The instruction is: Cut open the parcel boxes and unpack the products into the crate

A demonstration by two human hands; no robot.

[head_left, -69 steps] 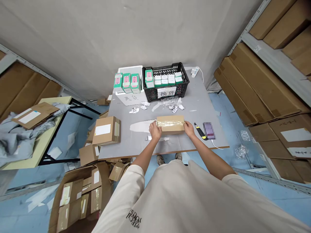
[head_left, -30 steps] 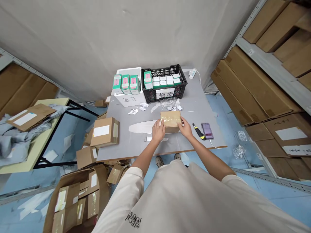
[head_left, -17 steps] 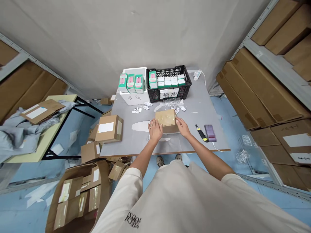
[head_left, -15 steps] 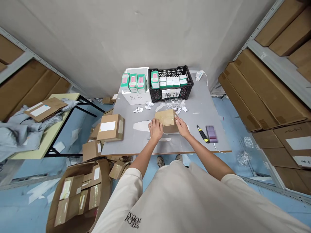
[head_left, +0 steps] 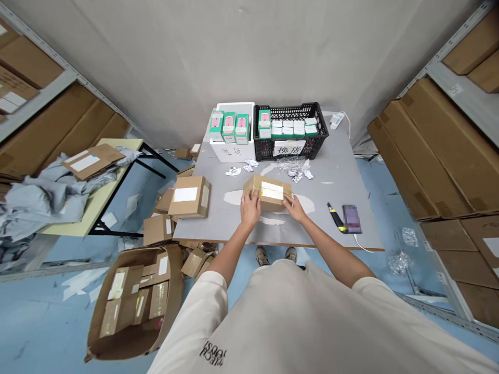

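A small brown cardboard box (head_left: 268, 191) with a white label on top rests on the grey table (head_left: 339, 176). My left hand (head_left: 250, 205) grips its left end, fingers curled against the side. My right hand (head_left: 295, 207) presses its right near corner. Both forearms reach in from below. A yellow-and-black utility knife (head_left: 335, 217) and a phone (head_left: 351, 218) on a white cable lie to the right of my right hand.
A black crate (head_left: 290, 134) of small white-and-green boxes and a white foam box (head_left: 230, 150) holding green-pink cartons stand at the table's back. A labelled parcel (head_left: 189, 196) overhangs the left edge. Parcels fill an open carton (head_left: 134, 306) on the floor. Shelves of cartons flank both sides.
The box has been turned over between my hands: its taped face showed earlier, and a white label faces up now. It also swung from lying wide to end-on and back. The camera view shifted left.
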